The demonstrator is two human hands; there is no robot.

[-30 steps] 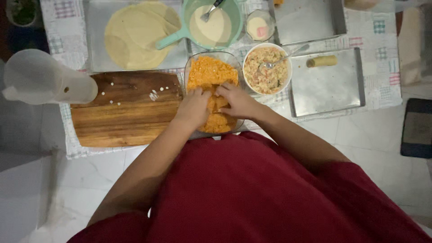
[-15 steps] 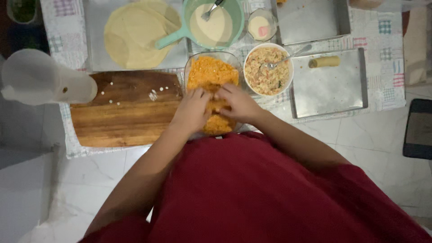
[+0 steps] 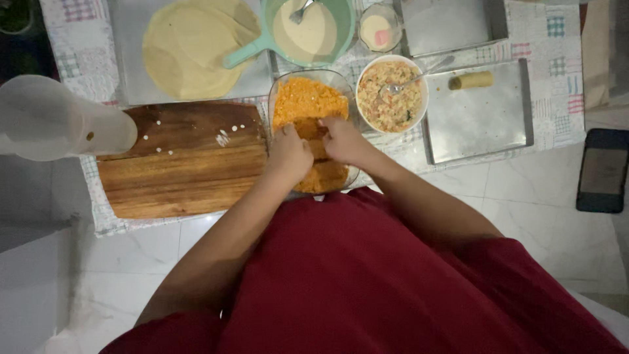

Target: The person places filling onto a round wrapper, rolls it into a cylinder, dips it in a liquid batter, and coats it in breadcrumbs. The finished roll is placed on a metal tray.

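Both hands were in the glass dish (image 3: 308,98) of orange crumbs in the middle of the frame, the left hand (image 3: 290,155) and right hand (image 3: 342,139) closed around a crumb-covered roll (image 3: 319,152) between them. If they squeezed too hard the roll could break, or crumbs could spill over onto the wooden board (image 3: 177,164) at the left. No labels showed; a small round tub (image 3: 380,27) with a pink patch sat at the top.

Place: home kitchen | Evidence: wooden cutting board (image 3: 180,164), batter saucepan (image 3: 306,29), flatbreads (image 3: 193,46), filling bowl (image 3: 392,95), metal baking trays (image 3: 481,121) | Surface: patchwork cloth (image 3: 550,46) on tiled floor (image 3: 537,216)
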